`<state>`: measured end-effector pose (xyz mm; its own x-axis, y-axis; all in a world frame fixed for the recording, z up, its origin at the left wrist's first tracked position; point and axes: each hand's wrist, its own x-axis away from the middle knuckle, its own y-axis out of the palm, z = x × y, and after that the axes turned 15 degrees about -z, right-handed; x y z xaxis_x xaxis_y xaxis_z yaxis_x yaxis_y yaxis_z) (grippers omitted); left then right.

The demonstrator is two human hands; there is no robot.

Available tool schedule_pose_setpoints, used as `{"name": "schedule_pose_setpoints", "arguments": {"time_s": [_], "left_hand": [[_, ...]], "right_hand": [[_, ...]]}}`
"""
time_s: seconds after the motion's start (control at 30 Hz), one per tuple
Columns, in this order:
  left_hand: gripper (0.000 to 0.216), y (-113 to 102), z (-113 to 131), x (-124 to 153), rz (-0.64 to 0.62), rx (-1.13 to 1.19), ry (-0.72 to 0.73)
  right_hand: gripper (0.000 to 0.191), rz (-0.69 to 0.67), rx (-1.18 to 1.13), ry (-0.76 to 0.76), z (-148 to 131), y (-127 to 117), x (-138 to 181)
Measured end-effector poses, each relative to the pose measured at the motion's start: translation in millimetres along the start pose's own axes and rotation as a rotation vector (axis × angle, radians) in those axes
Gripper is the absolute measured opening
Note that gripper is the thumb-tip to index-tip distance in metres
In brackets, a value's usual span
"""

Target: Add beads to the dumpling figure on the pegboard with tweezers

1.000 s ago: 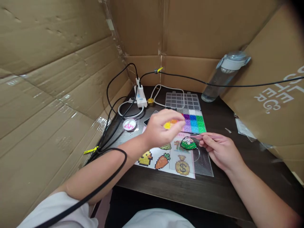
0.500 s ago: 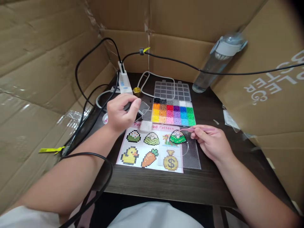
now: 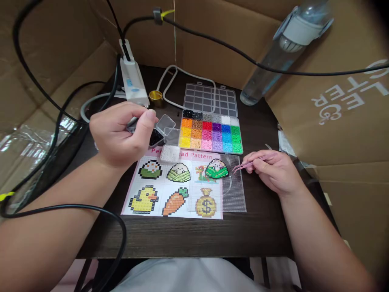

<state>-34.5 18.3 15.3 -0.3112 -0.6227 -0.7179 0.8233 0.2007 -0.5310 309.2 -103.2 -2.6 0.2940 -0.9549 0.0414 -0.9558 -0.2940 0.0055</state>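
Note:
My right hand (image 3: 275, 172) grips pink tweezers (image 3: 253, 162), their tips just right of a green, white and black bead figure (image 3: 216, 168). That figure sits on a clear pegboard (image 3: 238, 198), which partly overlaps a printed bead pattern sheet (image 3: 179, 213). Raised at the left, my left hand (image 3: 121, 132) is closed with thumb against fingers; whatever it may hold is hidden. Behind it show a small box of black beads (image 3: 155, 138) and open clear lids (image 3: 165, 124). A small box of whitish beads (image 3: 170, 153) rests on the sheet's top edge.
A sorted bead case (image 3: 212, 132) lies behind the sheet, its divided lid (image 3: 209, 100) opened backward. A gold cup (image 3: 156, 98), power strip (image 3: 133, 79) and water bottle (image 3: 285, 52) stand farther back. Black cables (image 3: 212, 38) hang across; cardboard walls surround the table.
The tweezer tips have left the bead figure and moved right, off it. My left hand has shifted left in view, still closed. The camera view has tilted down and come closer.

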Motion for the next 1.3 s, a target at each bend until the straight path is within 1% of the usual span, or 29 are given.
{"name": "schedule_pose_setpoints", "arguments": {"time_s": [0.07, 0.17, 0.3, 0.4, 0.63, 0.73, 0.9, 1.0, 1.2, 1.3], "left_hand": [[0.015, 1.0, 1.3, -0.2, 0.012, 0.005, -0.012], [0.016, 3.1, 2.0, -0.2, 0.03, -0.004, -0.024], [0.017, 7.1, 0.5, 1.3, 0.023, -0.011, -0.084], [0.019, 9.5, 0.1, 3.4, 0.05, -0.034, -0.132], [0.02, 6.0, 3.3, 7.7, -0.022, -0.061, -0.234], [0.023, 5.5, 3.6, 7.6, -0.025, -0.034, -0.247], [0.018, 6.4, 3.2, 8.4, -0.017, -0.014, -0.279], [0.019, 6.5, 3.2, 10.1, -0.021, -0.024, -0.281], [0.019, 5.6, 1.2, 12.6, -0.034, -0.01, -0.286], [0.017, 4.7, -0.4, 13.2, -0.054, 0.003, -0.297]], "right_hand": [[0.011, -0.046, -0.027, -0.023, 0.9, -4.8, -1.4], [0.009, -0.077, -0.017, -0.043, 3.8, -8.7, -1.5], [0.008, -0.085, 0.1, -0.004, 9.1, -13.4, 3.2], [0.007, -0.073, 0.17, 0.026, 11.8, -16.0, 6.7], [0.007, -0.072, 0.205, 0.041, 10.4, -14.4, 7.4], [0.007, -0.068, 0.214, 0.056, 7.8, -12.8, 6.6], [0.009, -0.044, 0.237, 0.071, 5.1, -10.9, 6.2], [0.01, -0.035, 0.241, 0.069, 5.8, -10.7, 6.3], [0.009, -0.056, 0.235, 0.06, 6.2, -11.4, 5.9], [0.01, -0.045, 0.22, 0.066, 5.3, -10.9, 5.4]]}}
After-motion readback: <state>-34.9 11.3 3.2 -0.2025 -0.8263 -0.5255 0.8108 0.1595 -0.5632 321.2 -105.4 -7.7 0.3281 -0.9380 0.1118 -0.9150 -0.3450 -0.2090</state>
